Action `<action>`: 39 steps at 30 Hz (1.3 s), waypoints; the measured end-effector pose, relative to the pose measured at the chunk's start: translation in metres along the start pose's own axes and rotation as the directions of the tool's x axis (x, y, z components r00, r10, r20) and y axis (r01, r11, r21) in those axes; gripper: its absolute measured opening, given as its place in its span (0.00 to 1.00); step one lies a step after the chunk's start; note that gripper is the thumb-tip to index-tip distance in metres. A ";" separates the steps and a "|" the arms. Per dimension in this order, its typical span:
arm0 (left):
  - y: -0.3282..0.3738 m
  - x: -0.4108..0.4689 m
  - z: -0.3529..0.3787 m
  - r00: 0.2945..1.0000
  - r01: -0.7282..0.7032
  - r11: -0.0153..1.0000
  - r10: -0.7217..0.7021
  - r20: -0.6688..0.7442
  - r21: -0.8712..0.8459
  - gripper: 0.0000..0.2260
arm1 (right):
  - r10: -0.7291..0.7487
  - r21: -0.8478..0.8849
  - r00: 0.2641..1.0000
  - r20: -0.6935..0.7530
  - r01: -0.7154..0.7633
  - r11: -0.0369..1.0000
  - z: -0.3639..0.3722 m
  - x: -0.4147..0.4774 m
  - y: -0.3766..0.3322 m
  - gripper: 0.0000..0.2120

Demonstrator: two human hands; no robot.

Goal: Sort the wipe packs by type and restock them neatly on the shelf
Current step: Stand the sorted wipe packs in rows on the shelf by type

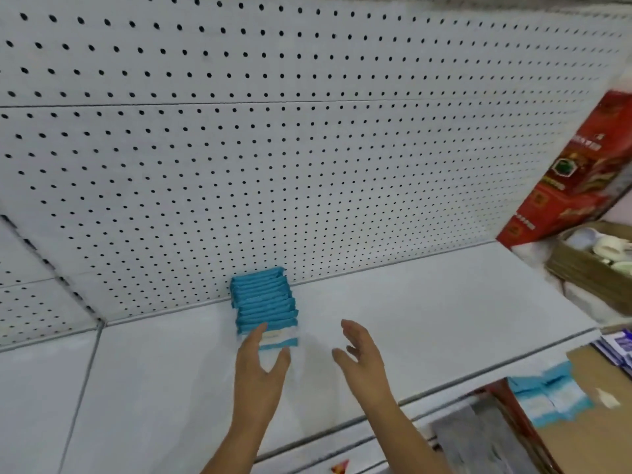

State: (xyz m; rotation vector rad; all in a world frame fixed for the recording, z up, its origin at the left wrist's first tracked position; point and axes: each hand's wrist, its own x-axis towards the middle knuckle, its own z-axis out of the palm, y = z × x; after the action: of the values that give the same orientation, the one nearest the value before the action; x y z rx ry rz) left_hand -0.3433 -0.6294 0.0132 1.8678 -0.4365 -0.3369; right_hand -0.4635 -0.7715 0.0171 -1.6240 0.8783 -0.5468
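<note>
A row of several blue-and-white wipe packs [265, 302] stands on edge on the white shelf [427, 313], running from the pegboard wall toward me. My left hand [261, 367] rests with straight fingers against the front pack, thumb to its right. My right hand [360, 354] hovers open just right of the row, touching nothing. More blue-and-white packs [547, 395] lie loose in a cardboard box [588, 436] below the shelf at the lower right.
A white pegboard wall [307, 148] backs the shelf. A red carton [581, 172] leans at the right end, with a brown basket of cups [591, 268] in front of it. Dark blue packs [619, 347] show at the right edge.
</note>
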 end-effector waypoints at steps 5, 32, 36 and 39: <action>0.051 -0.075 0.064 0.944 0.052 0.993 -0.013 0.329 -0.110 0.30 | -0.051 0.031 0.997 -0.051 0.052 0.998 -0.089 -0.060 0.012 0.23; 0.105 -0.305 0.490 0.676 0.194 0.973 -0.040 0.736 -0.126 0.28 | 0.121 0.014 0.939 -0.322 -0.123 0.992 -0.544 -0.161 0.168 0.26; 0.108 -0.299 0.544 0.709 0.294 0.950 -0.145 0.690 -0.103 0.26 | 0.175 -0.009 0.948 -0.266 -0.184 0.983 -0.581 -0.117 0.192 0.24; 0.104 -0.291 0.575 0.742 0.396 0.913 -0.254 0.621 -0.100 0.28 | 0.232 -0.027 0.947 -0.221 -0.244 0.970 -0.600 -0.085 0.212 0.24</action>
State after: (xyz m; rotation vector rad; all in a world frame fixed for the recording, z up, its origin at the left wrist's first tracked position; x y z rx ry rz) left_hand -0.8671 -1.0104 -0.0709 1.5744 -0.4605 -1.1969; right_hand -1.0189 -1.0890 -0.0351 -1.4970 1.2424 -0.5395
